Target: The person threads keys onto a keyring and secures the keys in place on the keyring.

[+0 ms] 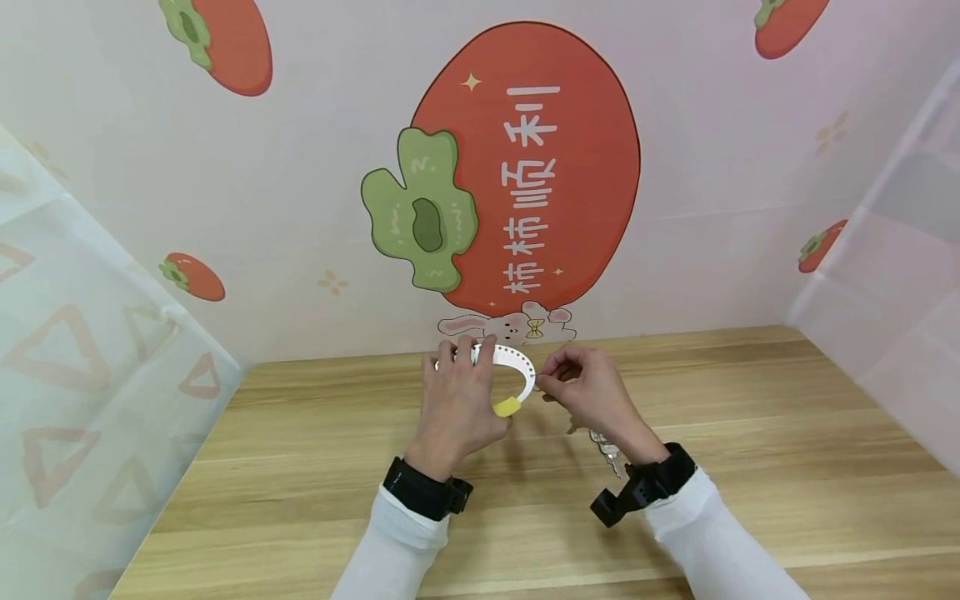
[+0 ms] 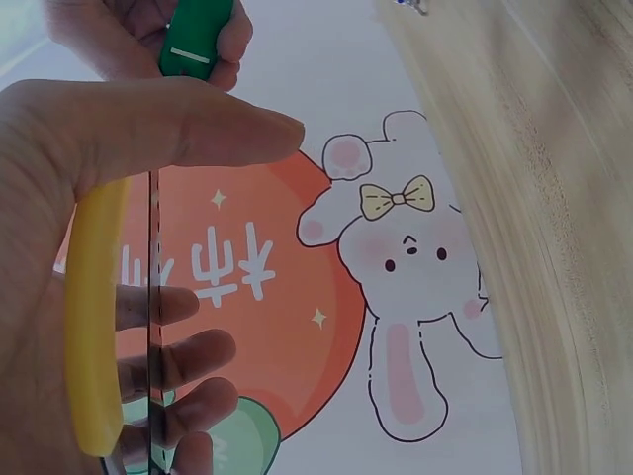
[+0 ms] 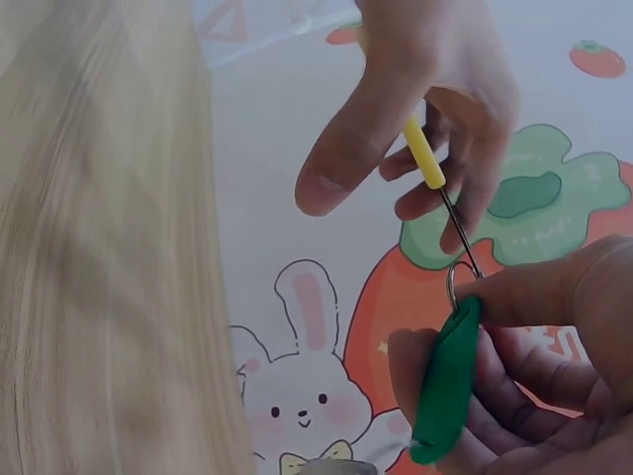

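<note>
My left hand (image 1: 457, 404) grips a flat white ring (image 1: 516, 357) that has a row of small holes and a yellow grip (image 1: 507, 407). The ring is held above the table, and in the left wrist view it appears edge-on. At its right edge, my right hand (image 1: 596, 400) pinches a green tag (image 3: 450, 386) between thumb and fingers. A small metal split ring (image 3: 452, 287) at the tag's end meets the edge of the white ring; whether it passes through a hole I cannot tell. Silver keys (image 1: 606, 454) show just below the right hand, partly hidden by it.
The wooden table (image 1: 300, 467) spreads under both hands. Behind it stands a white backdrop (image 1: 322, 200) printed with persimmons and a rabbit. A pale patterned curtain (image 1: 82, 367) hangs on the left, and a similar one (image 1: 907, 333) on the right.
</note>
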